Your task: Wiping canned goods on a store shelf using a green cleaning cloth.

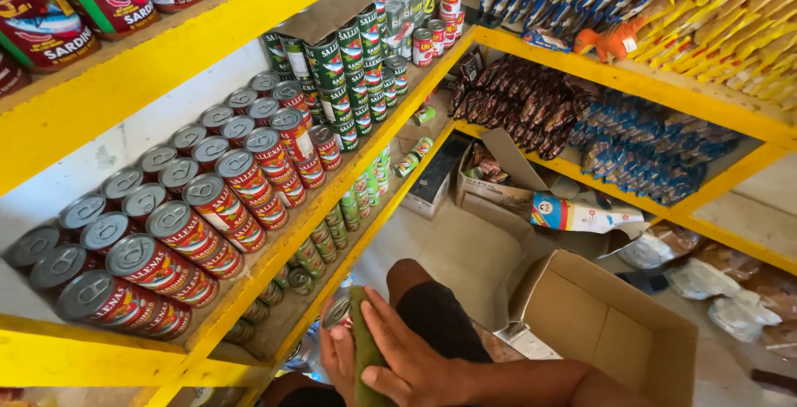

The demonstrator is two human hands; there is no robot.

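we clamp a small silver-topped tin can (338, 314) in our left hand (336, 357); our right hand (407, 357) presses an olive-green cloth (365, 349) on it beside yellow wooden shelves (274, 253).

Shiny metal cans (212, 199) with glossy paper labels; matt green cloth (365, 349); glossy yellow-painted shelf (274, 249); dull brown cardboard box (606, 324); crinkly glossy plastic packets (647, 154).

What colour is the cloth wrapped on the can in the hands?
Olive green. The cloth covers the can, held by both hands, seen in the head view.
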